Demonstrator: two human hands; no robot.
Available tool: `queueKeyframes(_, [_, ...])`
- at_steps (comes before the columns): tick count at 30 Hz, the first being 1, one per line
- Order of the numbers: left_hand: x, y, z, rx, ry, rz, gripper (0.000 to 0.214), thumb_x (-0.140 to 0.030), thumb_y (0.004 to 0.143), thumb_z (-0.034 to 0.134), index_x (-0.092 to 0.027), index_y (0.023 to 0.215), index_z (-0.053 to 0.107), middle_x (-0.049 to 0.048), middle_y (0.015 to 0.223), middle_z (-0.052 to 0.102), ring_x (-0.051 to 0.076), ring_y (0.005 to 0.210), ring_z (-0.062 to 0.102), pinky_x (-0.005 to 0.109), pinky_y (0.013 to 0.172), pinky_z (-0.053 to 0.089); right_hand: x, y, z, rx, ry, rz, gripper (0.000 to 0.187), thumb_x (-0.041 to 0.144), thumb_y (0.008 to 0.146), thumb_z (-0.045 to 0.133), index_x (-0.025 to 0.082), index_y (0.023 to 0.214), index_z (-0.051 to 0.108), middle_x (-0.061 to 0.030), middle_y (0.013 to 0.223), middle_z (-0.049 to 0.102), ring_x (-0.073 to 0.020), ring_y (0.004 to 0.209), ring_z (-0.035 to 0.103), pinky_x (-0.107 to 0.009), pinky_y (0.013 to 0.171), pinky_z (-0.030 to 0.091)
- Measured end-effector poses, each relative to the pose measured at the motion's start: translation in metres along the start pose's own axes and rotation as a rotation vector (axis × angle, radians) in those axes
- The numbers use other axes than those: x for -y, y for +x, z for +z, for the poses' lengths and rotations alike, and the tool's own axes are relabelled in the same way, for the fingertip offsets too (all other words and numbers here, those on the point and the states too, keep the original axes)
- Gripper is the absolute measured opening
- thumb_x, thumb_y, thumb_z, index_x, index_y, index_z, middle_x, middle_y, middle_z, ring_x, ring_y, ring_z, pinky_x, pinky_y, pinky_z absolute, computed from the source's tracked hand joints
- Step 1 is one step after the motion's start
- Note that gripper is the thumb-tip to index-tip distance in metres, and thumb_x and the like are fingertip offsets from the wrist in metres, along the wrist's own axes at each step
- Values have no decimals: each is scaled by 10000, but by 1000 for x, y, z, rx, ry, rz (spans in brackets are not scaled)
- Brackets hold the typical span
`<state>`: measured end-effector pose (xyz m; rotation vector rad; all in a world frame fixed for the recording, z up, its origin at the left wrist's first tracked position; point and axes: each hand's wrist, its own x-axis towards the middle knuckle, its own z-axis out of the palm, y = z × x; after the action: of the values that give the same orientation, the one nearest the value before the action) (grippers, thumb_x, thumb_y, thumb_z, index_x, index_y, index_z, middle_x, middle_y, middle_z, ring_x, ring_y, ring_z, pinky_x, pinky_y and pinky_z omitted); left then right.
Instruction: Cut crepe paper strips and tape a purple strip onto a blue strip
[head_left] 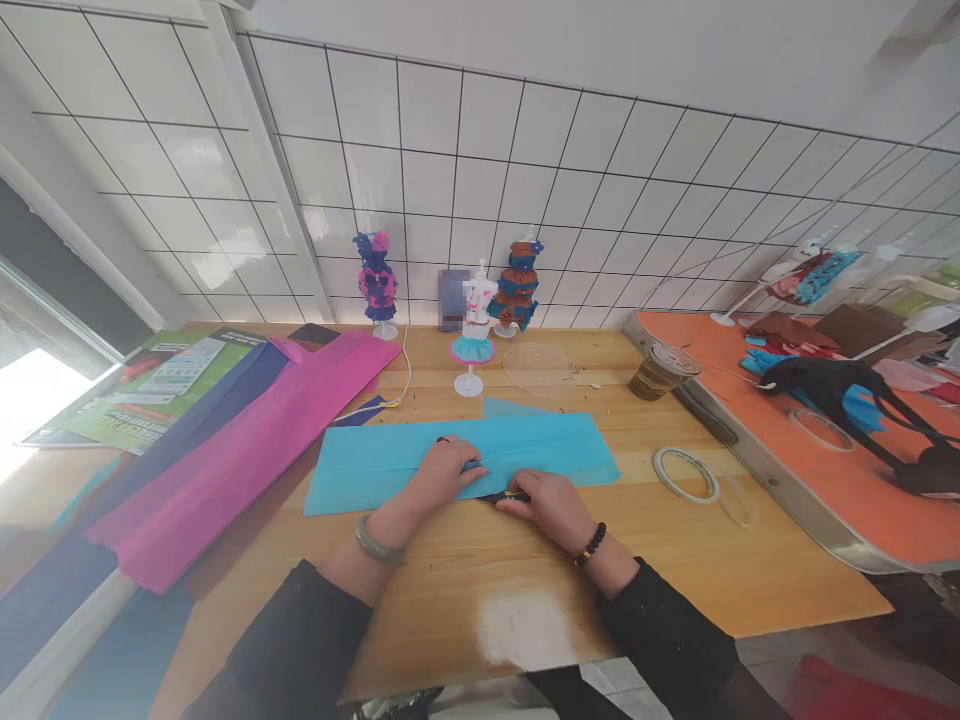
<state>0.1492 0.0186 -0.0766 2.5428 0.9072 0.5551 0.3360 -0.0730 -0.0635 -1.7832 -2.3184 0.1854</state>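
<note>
A folded sheet of light blue tissue paper (390,465) lies flat on the wooden table (465,580). My left hand (444,472) presses down on its middle near the lower edge, fingers flat on the paper. My right hand (546,503) sits just to the right at the paper's lower edge, closed around a small dark tool with a yellow mark (504,495), which looks like a cutter. I wear a green bangle on the left wrist and a dark bead bracelet on the right.
Pink (247,450) and dark blue paper sheets (67,580) lie at the left over a green packet (142,390). Three small dressed mannequins (471,325) stand at the back. A tape roll (686,473), a plastic cup (661,372) and an orange table (825,480) with scraps are at the right.
</note>
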Motion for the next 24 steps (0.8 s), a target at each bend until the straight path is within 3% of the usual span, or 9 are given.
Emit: queueKeyframes(24, [0, 0, -1, 8, -21, -13, 202, -377, 807, 529, -189, 787, 602, 11, 756, 616, 168, 787, 499, 280, 730, 352, 6, 3, 4, -11, 8, -13, 382, 551, 801, 450, 199, 766, 594, -16, 750, 654, -155, 678, 592, -244, 555, 336])
